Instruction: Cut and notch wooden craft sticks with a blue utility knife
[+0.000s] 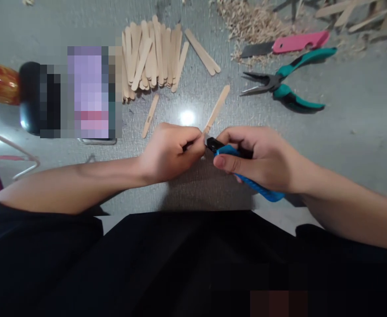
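Observation:
My left hand (176, 152) pinches the lower end of a wooden craft stick (218, 108), which slants up and to the right above the grey table (180, 196). My right hand (259, 154) is wrapped round a blue utility knife (262, 189), thumb along its side. The knife's black nose and short blade meet the stick close to my left fingertips. Just beyond my left hand lies another craft stick (150, 116) with a small notch or mark in it. The stick's gripped end is hidden by my fingers.
A pile of craft sticks (153, 57) lies ahead, with two loose sticks (203, 53) beside it. Teal-handled needle-nose pliers (274, 83), a pink-handled knife (299, 42) and wood shavings (259, 22) are at the right. A blurred purple-screened object (89, 88) and an amber bottle (0, 81) stand left.

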{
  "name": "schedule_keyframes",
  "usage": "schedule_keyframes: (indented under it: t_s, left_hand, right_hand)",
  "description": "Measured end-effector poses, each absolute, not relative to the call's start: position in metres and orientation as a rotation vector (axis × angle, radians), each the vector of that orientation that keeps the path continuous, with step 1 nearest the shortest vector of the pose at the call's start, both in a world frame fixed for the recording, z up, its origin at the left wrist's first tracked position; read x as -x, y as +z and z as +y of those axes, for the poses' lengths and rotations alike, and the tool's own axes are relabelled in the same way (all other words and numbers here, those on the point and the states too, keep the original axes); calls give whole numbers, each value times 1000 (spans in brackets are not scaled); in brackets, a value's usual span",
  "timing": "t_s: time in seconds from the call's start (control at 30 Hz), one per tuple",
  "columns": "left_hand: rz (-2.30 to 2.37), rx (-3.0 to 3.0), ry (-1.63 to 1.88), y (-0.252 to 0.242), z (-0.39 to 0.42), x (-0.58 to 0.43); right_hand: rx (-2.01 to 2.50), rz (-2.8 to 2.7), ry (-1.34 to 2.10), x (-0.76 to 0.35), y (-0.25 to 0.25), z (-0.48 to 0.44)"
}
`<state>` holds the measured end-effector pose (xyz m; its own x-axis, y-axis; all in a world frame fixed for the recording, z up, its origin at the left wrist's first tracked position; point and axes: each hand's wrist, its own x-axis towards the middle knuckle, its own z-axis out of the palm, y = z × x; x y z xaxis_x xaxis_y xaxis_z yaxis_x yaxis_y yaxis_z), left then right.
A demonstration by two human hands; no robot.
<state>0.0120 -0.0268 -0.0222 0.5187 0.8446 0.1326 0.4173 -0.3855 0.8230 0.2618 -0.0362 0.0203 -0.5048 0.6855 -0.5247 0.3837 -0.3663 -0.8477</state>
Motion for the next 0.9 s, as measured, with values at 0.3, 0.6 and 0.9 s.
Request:
schedule_keyframes:
  t_s: [0.3,0.6,0.9]
  left_hand:
    - [1171,-1896,534,-13,-29,-12]
    - [1154,-1853,561,-12,-31,-13]
    - [1105,-1743,612,-7,-29,-17]
  right_hand:
    - [1320,-1673,1699,-256,10,-49]
    - [1294,-1837,1452,-257,5,-52]
    - [1207,-1939,1301,-258,3,-54]
